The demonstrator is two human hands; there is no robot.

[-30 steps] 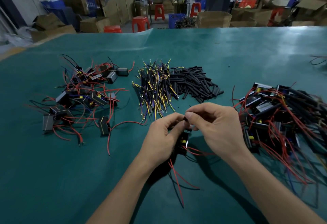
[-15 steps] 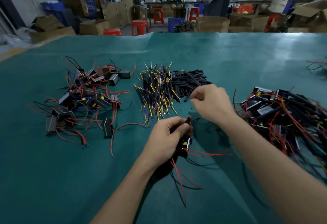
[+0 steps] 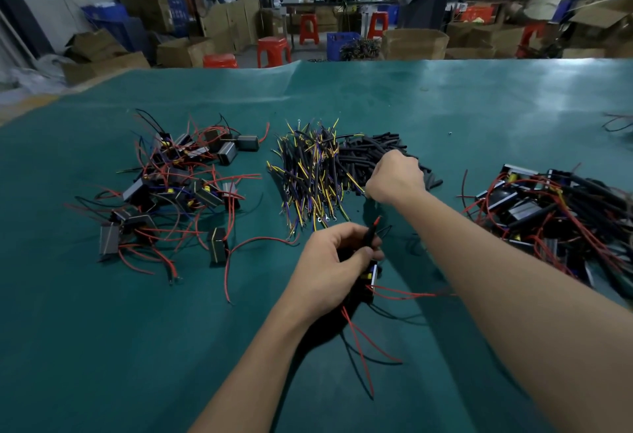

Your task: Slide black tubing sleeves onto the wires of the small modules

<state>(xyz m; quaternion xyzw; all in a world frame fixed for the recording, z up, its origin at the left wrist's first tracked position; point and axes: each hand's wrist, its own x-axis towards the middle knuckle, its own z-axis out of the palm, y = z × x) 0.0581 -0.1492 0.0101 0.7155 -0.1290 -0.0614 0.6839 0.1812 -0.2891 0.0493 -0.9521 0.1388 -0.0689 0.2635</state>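
While outstretched, right hand (image 3: 395,177) over sleeves (image 3: 370,155)

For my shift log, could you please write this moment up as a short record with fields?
surface: green table
left hand: grips a small module and pinches its sleeved wire
right hand: reaches into the sleeve pile, fingers curled; hold hidden
far left: pile of modules with bare red wires
middle: bundle of yellow and purple wires
far right: pile of sleeved modules

Dim overhead light, soft glare on the far green mat (image 3: 479,90), blurred background, wide-angle bending at edges.
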